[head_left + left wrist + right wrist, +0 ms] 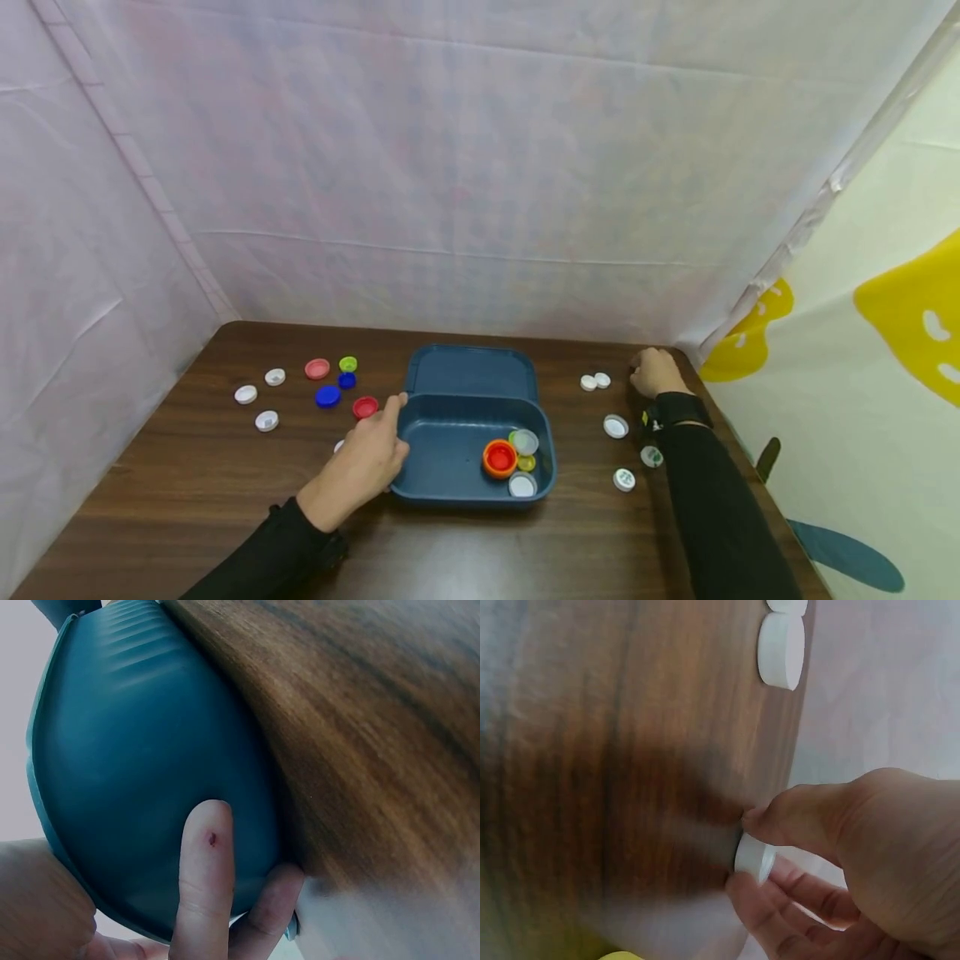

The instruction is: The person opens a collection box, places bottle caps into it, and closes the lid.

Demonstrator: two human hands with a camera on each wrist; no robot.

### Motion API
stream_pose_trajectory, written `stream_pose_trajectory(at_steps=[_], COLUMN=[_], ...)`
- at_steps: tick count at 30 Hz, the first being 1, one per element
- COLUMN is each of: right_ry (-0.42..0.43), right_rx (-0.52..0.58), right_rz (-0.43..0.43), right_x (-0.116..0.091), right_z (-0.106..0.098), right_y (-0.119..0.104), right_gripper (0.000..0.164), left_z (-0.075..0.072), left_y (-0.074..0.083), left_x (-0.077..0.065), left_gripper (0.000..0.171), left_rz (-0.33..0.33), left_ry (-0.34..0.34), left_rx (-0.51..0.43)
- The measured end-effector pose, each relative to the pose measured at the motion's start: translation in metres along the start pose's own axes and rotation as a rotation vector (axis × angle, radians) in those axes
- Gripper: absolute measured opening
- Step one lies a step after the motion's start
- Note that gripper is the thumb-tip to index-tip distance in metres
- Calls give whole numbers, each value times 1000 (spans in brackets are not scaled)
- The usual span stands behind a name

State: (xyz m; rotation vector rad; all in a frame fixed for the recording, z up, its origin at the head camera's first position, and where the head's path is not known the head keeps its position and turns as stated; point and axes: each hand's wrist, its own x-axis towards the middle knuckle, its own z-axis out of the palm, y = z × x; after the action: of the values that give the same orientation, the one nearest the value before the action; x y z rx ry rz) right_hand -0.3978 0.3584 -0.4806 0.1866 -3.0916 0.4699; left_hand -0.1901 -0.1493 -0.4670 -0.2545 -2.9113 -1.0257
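Observation:
A blue-grey plastic box (442, 500) stands in the middle of the wooden table. My left hand (367, 450) holds its left wall, and in the left wrist view fingers (206, 877) lie against the outside of the box (142, 750). Inside, at the right end, sit an orange-red cap (499, 459), a clear lid (524, 442), a white cap (522, 485) and small yellow-green caps (527, 462). At the table's far right corner, my right hand (655, 372) pinches a white bottle cap (752, 856) between thumb and fingers; the head view hides this cap.
Two white caps (595, 382) touch each other left of my right hand. Nearer lie more white caps (616, 427) and a greenish-marked cap (652, 457). Left of the box are blue (327, 396), red (365, 407), green (348, 364) and white caps (246, 394). Pale cloth walls border the table.

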Motion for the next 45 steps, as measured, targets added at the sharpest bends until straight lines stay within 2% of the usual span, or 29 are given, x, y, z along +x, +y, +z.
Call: stream_pose_trajectory(at_steps=[5, 9, 15, 19, 23, 27, 30, 34, 38, 41, 45], right_ry=[46, 87, 134, 176, 180, 100, -4, -172, -307, -357, -366], right_rx=[63, 100, 167, 195, 237, 258, 250, 243, 241, 234, 234], right_rz=[-16, -50, -125, -228, -326, -412, -500, -598, -647, -674, -672], right_x=[-7, -15, -41, -63, -87, -110, -123, -134, -141, -144, -147], right_z=[4, 4, -2, -4, -7, -7, -2, 8, 15, 16, 15], right_y=[-9, -25, -68, -99, -136, -171, -190, -207, -216, -222, -224], right_gripper=[30, 27, 27, 24, 22, 22, 22, 23, 23, 22, 21], left_z=[1, 1, 0, -1, -1, -1, -1, -1, -1, -2, -2], left_y=[0, -1, 0, 0, 0, -1, -2, -2, -1, 0, 0], left_x=[-1, -1, 0, 1, 2, 1, 1, 1, 1, 0, 0], left_gripper=[63, 63, 64, 64, 65, 65, 65, 65, 64, 64, 64], left_rz=[-11, -1, 2, -2, -2, -6, -5, 5, 12, 7, 8], left_ry=[-15, -16, -9, -17, -18, -20, -18, -9, -10, -16, -19], left_rx=[-7, -6, 7, 4, 0, -4, 4, 24, 38, 39, 33])
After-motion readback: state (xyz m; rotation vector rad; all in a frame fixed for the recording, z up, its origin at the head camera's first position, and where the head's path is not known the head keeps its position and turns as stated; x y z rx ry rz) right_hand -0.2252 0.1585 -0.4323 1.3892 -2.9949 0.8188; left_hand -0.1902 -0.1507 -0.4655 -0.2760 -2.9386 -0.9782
